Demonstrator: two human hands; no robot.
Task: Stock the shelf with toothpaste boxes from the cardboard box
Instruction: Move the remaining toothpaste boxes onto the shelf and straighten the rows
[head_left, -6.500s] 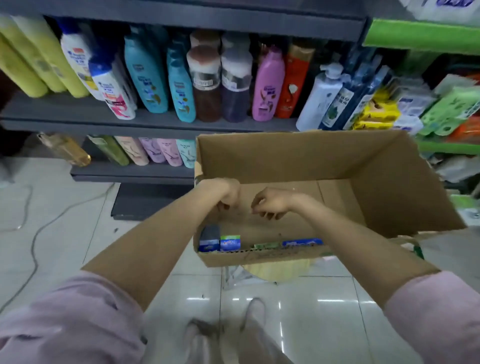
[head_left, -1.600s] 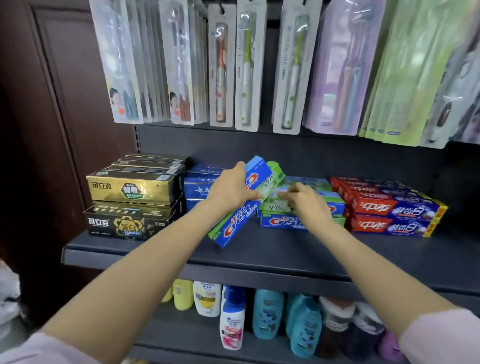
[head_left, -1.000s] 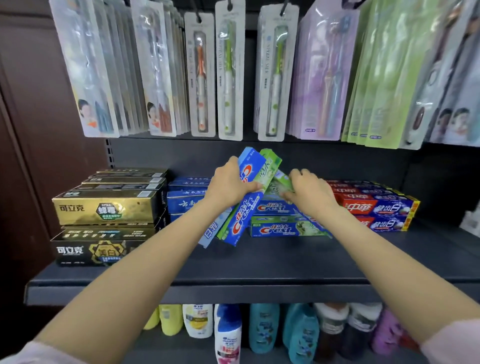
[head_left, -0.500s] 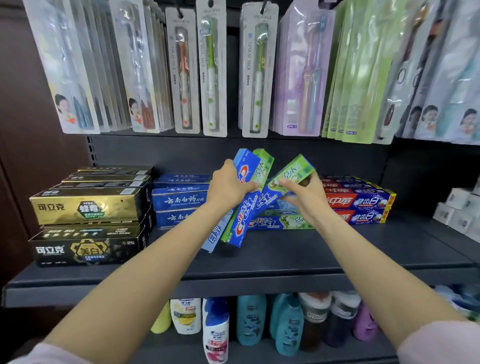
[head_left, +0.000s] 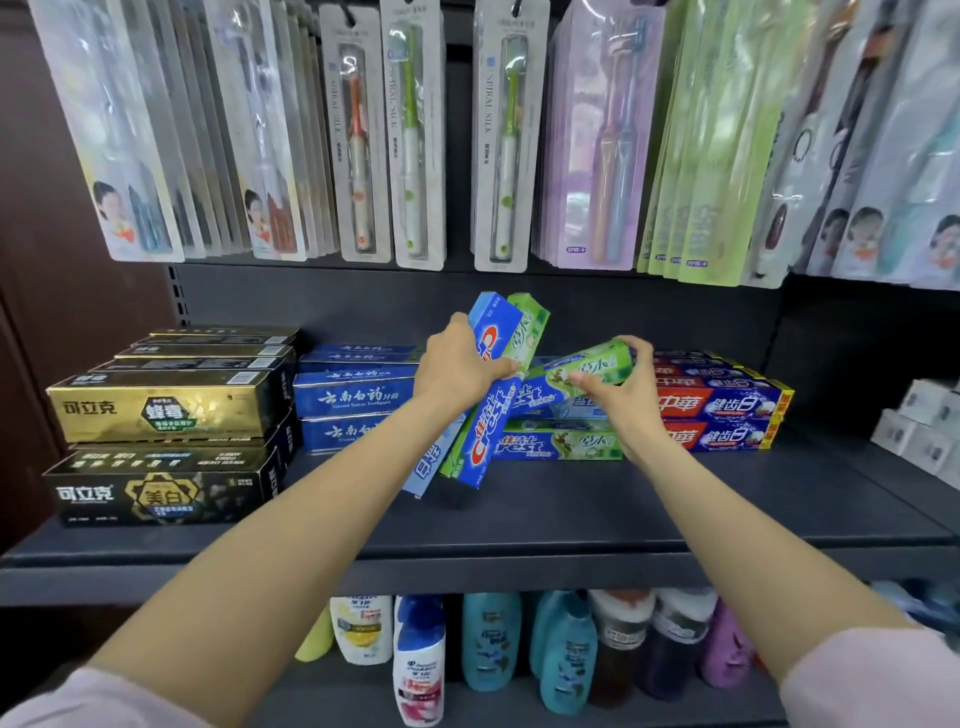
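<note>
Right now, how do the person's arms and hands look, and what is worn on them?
Both forearms are bare, and the left hand and right hand wear no gloves. Pale pink sleeves are pushed up above the elbows. No watch or rings are visible.

So we've left the cardboard box behind and we're up at the shelf (head_left: 571, 525) now. Our right hand (head_left: 621, 397) just lifted one green toothpaste box (head_left: 597, 364) off the Crest stack (head_left: 558, 444), tilted just above it.

Left hand (head_left: 457, 366) gripping tilted toothpaste boxes (head_left: 485, 410), right hand (head_left: 621, 400) around green box (head_left: 592, 366), above shelf (head_left: 571, 519).
</note>
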